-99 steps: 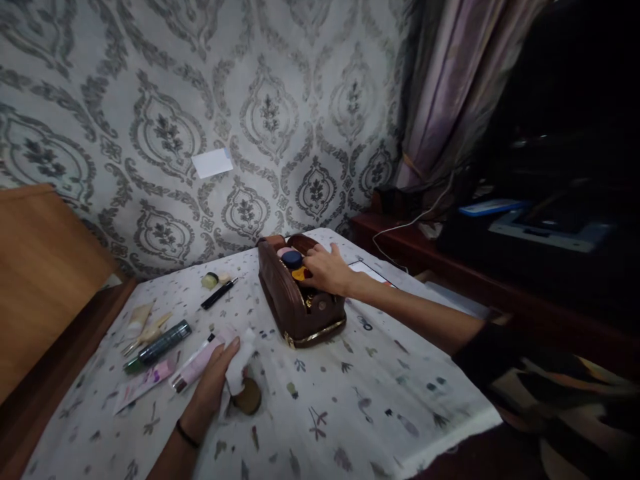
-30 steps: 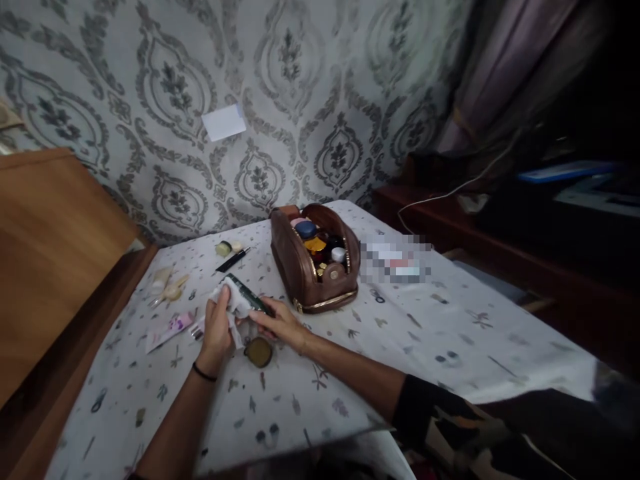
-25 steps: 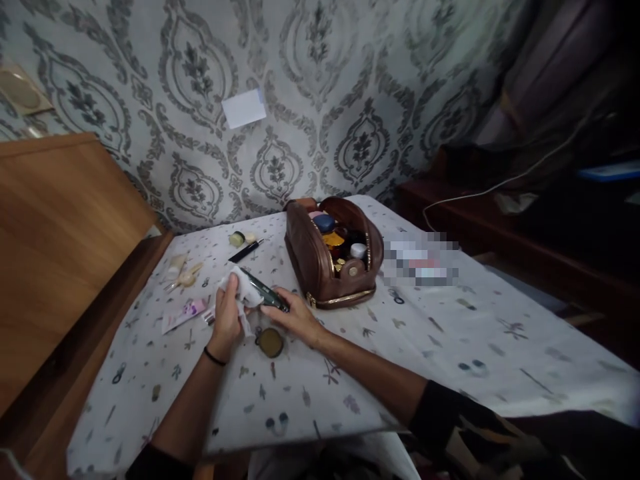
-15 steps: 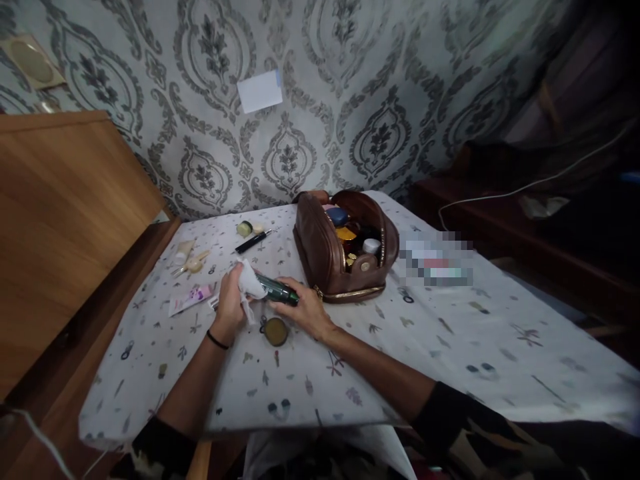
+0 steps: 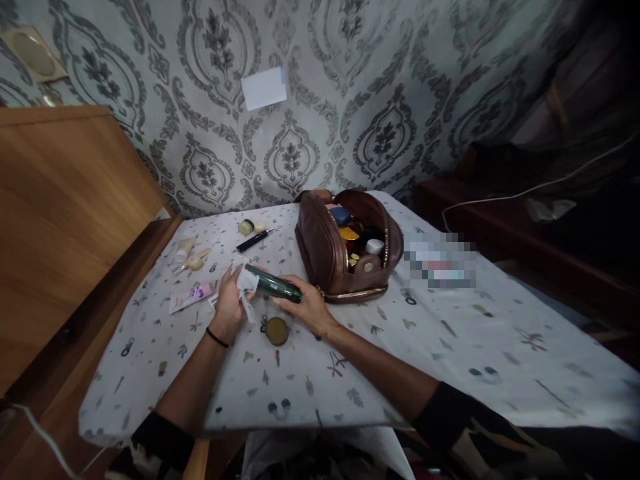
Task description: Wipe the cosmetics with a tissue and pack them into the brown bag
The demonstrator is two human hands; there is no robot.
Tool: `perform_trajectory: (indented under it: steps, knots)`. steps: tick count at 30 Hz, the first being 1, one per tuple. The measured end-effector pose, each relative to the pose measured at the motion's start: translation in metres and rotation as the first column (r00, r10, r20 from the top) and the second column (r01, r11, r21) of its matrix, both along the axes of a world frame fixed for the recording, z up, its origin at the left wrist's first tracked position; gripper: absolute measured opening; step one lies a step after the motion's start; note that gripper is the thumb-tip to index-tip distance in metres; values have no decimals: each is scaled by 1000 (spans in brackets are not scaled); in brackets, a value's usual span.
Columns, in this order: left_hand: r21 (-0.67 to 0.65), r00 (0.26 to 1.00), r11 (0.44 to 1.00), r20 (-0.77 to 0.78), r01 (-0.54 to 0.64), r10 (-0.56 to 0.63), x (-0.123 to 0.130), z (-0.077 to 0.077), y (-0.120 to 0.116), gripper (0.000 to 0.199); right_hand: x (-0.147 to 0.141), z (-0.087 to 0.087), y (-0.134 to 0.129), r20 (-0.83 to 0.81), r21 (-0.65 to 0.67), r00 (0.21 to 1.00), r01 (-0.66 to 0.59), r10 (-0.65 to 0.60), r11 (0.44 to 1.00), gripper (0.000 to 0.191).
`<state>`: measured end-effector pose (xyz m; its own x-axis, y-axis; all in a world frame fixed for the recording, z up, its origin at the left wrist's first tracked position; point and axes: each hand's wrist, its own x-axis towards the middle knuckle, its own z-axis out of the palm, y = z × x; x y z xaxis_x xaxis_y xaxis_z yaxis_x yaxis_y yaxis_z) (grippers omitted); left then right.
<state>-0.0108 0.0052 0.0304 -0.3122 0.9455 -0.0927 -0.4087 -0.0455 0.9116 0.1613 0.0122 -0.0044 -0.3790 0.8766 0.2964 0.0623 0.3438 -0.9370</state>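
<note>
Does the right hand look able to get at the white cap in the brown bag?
Probably yes: the brown bag gapes open close by and nothing covers the white cap, though the right hand holds the green bottle.

Barred between left hand [image 5: 231, 300] and right hand [image 5: 307, 308] by the bottle [image 5: 273, 285], just beyond the right by the bag [image 5: 320, 240], between the forearms [image 5: 383, 367] by the round case [image 5: 277, 331]. Passable over the cloth [image 5: 430, 353] rightward, and from above through the bag's open top.
</note>
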Motion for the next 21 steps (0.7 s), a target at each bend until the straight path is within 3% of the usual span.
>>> perform_trajectory:
  steps: [5, 11, 15, 18, 21]
  knots:
    - [68, 998, 996, 34, 51, -54, 8, 6, -3, 39, 0, -1, 0, 19, 18, 1000, 23, -24, 1000, 44]
    - [4, 979, 1000, -206, 15, -14, 11, 5, -10, 54, 0, -6, -2, 105, 104, 990, 88, -99, 991, 44]
    - [-22, 946, 999, -322, -37, 29, 7, -3, -7, 45, 0, -6, -2, 121, 123, 985, 111, -126, 986, 47]
    - [7, 924, 985, -345, -174, 165, 2, -8, -2, 38, 0, -3, -3, 82, 62, 992, 90, -95, 994, 49]
    - [11, 895, 960, -360, -280, 265, -1, -8, 1, 34, -1, 1, -5, -15, -125, 999, 33, -35, 992, 53]
